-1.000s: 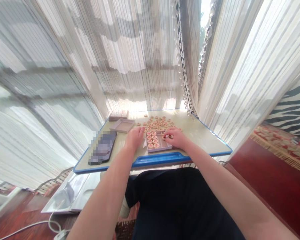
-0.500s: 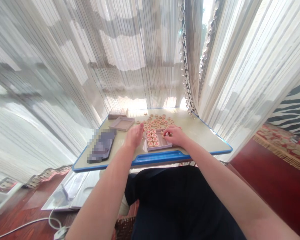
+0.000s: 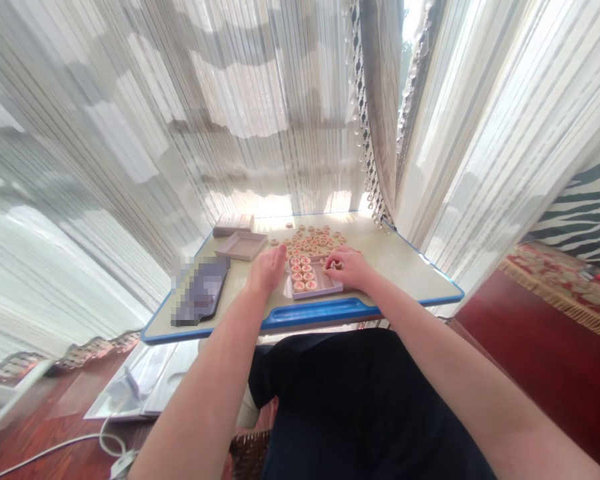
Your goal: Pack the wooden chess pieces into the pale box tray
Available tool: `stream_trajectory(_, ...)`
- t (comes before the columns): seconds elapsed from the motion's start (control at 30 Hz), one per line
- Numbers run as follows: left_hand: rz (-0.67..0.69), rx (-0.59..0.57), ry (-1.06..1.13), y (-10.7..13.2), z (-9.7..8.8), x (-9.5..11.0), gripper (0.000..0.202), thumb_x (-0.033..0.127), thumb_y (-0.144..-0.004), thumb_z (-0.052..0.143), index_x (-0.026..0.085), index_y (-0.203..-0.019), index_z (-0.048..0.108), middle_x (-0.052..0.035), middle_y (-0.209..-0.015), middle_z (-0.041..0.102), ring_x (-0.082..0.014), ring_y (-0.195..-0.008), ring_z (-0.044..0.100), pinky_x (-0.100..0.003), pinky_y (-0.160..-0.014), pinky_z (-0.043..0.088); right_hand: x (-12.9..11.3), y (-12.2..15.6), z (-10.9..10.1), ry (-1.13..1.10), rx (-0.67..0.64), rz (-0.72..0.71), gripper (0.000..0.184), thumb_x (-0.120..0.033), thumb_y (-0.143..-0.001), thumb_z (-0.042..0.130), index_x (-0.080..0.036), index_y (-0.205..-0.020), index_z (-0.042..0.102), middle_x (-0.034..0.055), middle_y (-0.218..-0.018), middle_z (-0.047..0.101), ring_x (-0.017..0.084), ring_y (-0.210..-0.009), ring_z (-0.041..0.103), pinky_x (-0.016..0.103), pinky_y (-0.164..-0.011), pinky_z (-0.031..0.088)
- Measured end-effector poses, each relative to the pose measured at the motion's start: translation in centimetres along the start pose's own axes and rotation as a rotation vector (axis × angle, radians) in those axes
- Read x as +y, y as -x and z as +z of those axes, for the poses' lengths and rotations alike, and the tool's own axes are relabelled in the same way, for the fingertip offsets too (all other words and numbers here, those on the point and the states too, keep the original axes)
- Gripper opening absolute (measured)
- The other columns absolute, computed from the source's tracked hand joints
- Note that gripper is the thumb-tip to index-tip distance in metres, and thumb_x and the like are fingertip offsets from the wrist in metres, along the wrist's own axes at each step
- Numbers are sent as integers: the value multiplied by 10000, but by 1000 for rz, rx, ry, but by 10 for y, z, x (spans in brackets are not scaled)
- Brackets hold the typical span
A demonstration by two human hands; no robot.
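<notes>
A small shallow box (image 3: 325,291) lies near the front of the blue-edged table (image 3: 410,273), with several round wooden pieces with red marks (image 3: 303,275) lined up in its left part. My left hand (image 3: 267,269) rests against the box's left side, fingers together and pointing forward. My right hand (image 3: 347,265) is over the box's right part, fingers curled round a wooden piece (image 3: 334,265). Behind the box, many loose wooden pieces (image 3: 313,240) are scattered on the table.
An empty tray-like lid (image 3: 242,245) and a flat box (image 3: 233,224) lie at the back left. A dark flat object (image 3: 203,299) lies at the table's left. Sheer curtains surround the table. A white cable (image 3: 55,450) runs across the floor at the left.
Both hands stay at the box, with the right fingers shifting only slightly. The view has tilted a little.
</notes>
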State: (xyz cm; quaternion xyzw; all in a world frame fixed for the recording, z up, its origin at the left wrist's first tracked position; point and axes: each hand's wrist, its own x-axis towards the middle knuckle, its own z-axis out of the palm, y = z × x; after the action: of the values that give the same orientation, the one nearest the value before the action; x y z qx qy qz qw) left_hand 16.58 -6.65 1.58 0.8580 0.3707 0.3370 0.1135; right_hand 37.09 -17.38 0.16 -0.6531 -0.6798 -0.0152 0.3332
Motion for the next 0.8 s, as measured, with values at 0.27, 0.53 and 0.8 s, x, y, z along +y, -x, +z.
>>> stream_trajectory(0.27,-8,-5,-9,0,1,0,455,403,-920,229,200,-666,547,-64,-663,594,-177,-657,536,-317,-637,389,-3,1,-2,14,3,27,63,-225,-697,627,-203,-722,680,25,-732,580,189,-823,517,310,-819,401)
stream_trajectory(0.53,4,-15,-32,-1,0,-1,485,434,-917,220,193,-650,545,-59,-638,584,-174,-637,525,-308,-623,391,-1,3,-4,-28,109,-21,50,-207,-712,595,-197,-716,645,23,-754,589,186,-829,523,316,-821,404)
stream_trajectory(0.8,53,-9,-73,-3,4,-2,400,341,-912,239,188,-697,538,-91,-755,609,-202,-772,554,-335,-722,411,30,0,-11,1,448,302,159,-254,-717,531,-154,-791,630,48,-722,588,198,-758,540,352,-822,414)
